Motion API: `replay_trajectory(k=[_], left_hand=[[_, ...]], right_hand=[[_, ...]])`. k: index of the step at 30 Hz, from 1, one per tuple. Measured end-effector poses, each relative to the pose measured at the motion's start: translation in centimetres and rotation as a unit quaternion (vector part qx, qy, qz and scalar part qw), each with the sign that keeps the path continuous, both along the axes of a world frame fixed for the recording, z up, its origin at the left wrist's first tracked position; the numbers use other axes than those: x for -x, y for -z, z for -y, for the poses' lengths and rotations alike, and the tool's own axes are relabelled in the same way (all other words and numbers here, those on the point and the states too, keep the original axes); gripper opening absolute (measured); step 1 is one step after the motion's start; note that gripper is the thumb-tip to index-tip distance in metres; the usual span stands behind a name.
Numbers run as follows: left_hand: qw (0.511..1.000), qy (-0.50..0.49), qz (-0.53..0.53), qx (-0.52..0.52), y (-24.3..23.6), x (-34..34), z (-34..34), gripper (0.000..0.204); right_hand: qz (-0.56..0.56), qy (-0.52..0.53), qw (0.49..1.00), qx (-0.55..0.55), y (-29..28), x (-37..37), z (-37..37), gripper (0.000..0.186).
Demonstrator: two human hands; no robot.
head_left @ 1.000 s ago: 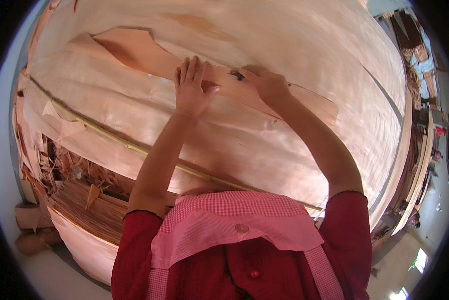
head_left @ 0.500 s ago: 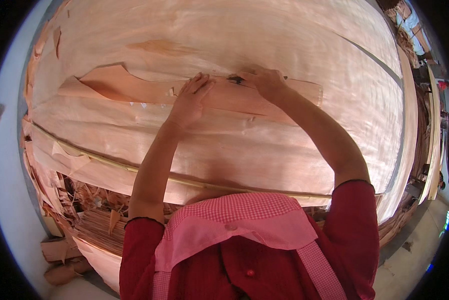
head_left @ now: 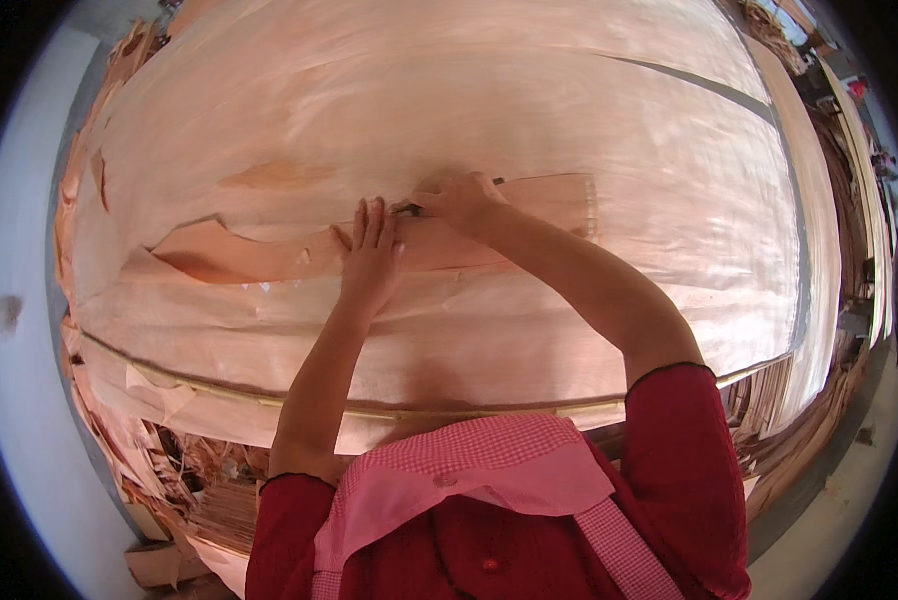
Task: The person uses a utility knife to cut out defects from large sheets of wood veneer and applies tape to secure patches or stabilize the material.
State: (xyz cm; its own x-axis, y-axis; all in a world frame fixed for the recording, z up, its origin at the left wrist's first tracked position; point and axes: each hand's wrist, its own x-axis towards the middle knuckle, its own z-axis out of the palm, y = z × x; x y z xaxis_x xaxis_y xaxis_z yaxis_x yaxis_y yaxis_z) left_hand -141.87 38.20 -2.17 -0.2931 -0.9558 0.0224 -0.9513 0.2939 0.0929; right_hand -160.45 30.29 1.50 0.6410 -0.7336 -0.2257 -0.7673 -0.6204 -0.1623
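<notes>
A long strip of thin reddish wood veneer (head_left: 529, 208) lies across a broad pale veneer sheet (head_left: 449, 335). Its left end is curled and ragged. My left hand (head_left: 369, 255) rests flat on the strip with fingers apart, pointing away from me. Close to its right, my right hand (head_left: 461, 203) is closed around a dark knife-like tool (head_left: 411, 210) at the strip's far edge. Most of that tool is hidden under my fingers, so its exact kind does not show.
Along the sheet's near side runs a thin yellowish stick (head_left: 419, 411). Torn veneer scraps (head_left: 194, 465) fill the space below the near left edge. A dark gap (head_left: 694, 80) splits the sheet at the far right. A pale wall (head_left: 29, 300) stands on the left.
The view has shifted, so the strip appears lower and further left. My right hand with the tool and my left hand are now closer together along the strip.
</notes>
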Motion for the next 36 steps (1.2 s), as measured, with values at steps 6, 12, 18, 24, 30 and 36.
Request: replay_trajectory(k=[6,12,18,24,30,36], left_hand=[[1.0,0.003,0.011,-0.007,0.2,0.2,0.1,0.051],[1.0,0.003,-0.002,0.027,0.5,0.1,-0.1,0.047],[0.999,0.008,-0.037,0.035,1.3,-0.3,-0.2,0.048],[0.998,0.006,-0.047,0.04,2.2,-0.6,-0.1,0.052],[0.987,-0.025,-0.147,0.063,-0.1,0.0,-0.6,0.058],[0.99,0.06,-0.112,0.059,-1.2,-0.4,-1.2,0.036]], right_hand=[[-0.045,0.028,0.999,0.01,-0.5,3.6,-0.3,0.03],[0.256,0.345,0.893,-0.134,-1.4,10.6,-4.2,0.033],[0.002,0.353,0.936,-0.005,-0.5,13.3,-11.5,0.047],[-0.049,0.385,0.921,-0.02,0.6,18.2,-17.7,0.05],[0.18,0.53,0.829,0.001,-3.9,17.9,-10.7,0.06],[0.155,0.484,0.861,0.009,-0.7,18.5,-6.9,0.023]])
